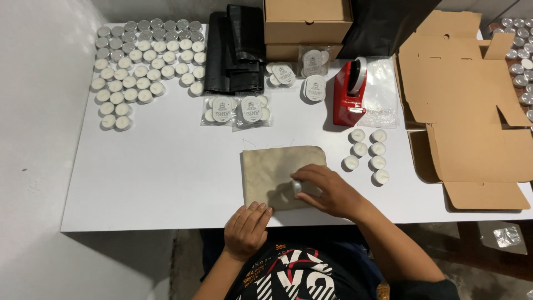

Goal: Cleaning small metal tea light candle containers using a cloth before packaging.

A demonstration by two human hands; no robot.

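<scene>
A beige cloth (pixel 277 166) lies flat near the front edge of the white table (pixel 166 172). My right hand (pixel 327 191) rests on the cloth's lower right part and grips a small tealight candle (pixel 296 186) against it. My left hand (pixel 247 228) presses its fingertips on the cloth's front left corner, at the table's edge. To the right of the cloth stand several loose tealights (pixel 369 155) in two short columns.
Many tealights (pixel 144 61) fill the far left. Clear packets of tealights (pixel 236 109) lie mid-table. Black bags (pixel 236 50), stacked cardboard boxes (pixel 307 22) and a red tape dispenser (pixel 350 91) stand at the back. Flat cardboard blanks (pixel 472 111) cover the right side.
</scene>
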